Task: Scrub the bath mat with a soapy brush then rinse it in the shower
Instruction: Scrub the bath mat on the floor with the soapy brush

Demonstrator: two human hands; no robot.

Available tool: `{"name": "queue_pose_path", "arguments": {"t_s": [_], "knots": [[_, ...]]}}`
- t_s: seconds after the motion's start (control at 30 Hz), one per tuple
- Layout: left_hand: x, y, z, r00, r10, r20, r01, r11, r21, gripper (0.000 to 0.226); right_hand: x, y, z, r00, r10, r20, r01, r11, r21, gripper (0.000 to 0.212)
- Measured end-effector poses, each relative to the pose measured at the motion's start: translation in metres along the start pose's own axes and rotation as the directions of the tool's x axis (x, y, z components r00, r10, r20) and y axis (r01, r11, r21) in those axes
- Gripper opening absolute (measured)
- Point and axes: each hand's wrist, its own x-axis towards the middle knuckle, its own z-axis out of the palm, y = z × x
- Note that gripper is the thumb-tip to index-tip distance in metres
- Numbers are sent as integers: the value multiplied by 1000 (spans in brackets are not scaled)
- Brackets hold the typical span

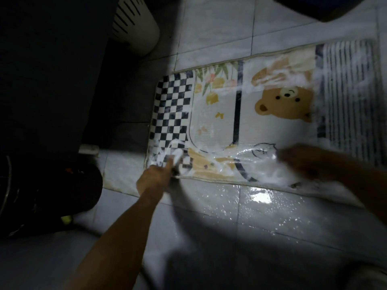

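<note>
Bath mat [219, 114] lies flat on the wet floor [209, 28], foamy. Left hand [156, 176] grips what looks like a sprayer [177, 156] at the near corner — right hand [303, 160] blurred, grip unclear. Best sweep steadily, edge to edge.

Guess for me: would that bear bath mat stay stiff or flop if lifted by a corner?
Probably floppy: the bath mat lies flat and thin on the tiled floor. Likely heavy for its size and slippery, since foam and water glisten across it and the tiles.
</note>
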Motion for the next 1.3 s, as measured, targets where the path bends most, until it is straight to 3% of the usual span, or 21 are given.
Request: {"name": "queue_pose_path", "arguments": {"t_s": [0.03,0.07,0.1,0.17,0.23,0.33,0.57,0.67,0.8,0.93,1.03,1.17,1.3], "knots": [[-1,0,0,997,-71,7,72,994,-86,78,11,7,-21,999,-13,-29,14,1000,16,66],[-2,-1,0,998,-62,-11,62,997,-44,71,16,12,-35,998,-23,-56,20,998,-53,74],[-9,5,-1,1000,13,-7,-13,999,40,57,37,28,-51,997,-31,-70,28,998,-52,76],[-25,38,-1,974,226,-24,-223,971,82,56,35,33,-61,995,5,-104,-12,998,-68,79],[-43,79,-4,929,369,-17,-367,928,69,50,5,13,-50,991,50,-126,-57,997,-51,55],[-66,111,5,872,490,23,-490,869,72,87,0,8,-52,989,83,-126,-92,993,-67,44],[-30,48,-4,952,302,54,-306,947,101,103,-6,36,-88,987,77,-139,-66,995,78,42],[-51,110,1,923,384,32,-385,922,32,94,-6,25,-80,977,65,-204,-47,994,94,47],[-88,196,2,812,584,10,-584,812,-4,94,-6,19,-76,972,43,-230,-15,992,123,47],[-57,137,-3,851,524,32,-524,852,-10,85,-10,25,-78,966,9,-260,14,996,87,47],[-47,107,-13,880,476,7,-476,879,22,86,-13,25,-79,978,-43,-205,62,994,91,47],[-79,191,-6,823,568,17,-568,823,17,91,-12,26,-87,988,-92,-124,99,994,54,36],[-92,242,-10,775,632,15,-632,773,56,95,-15,26,-89,994,-89,-70,91,996,25,41]]}}
